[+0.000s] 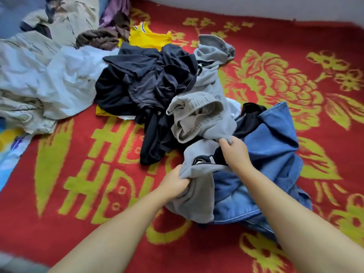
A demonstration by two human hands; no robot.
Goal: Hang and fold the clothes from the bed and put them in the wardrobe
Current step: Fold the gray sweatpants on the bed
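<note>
Bedspread [78,194] red, yellow-flowered; left hand [175,183] and right hand [234,150] grip grey garment [199,196]

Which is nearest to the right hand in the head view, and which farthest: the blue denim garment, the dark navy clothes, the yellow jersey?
From the right hand:
1. Blue denim garment, right beside and under the hand.
2. Dark navy clothes, in the middle of the pile, up and left.
3. Yellow jersey, at the far end of the pile.
</note>
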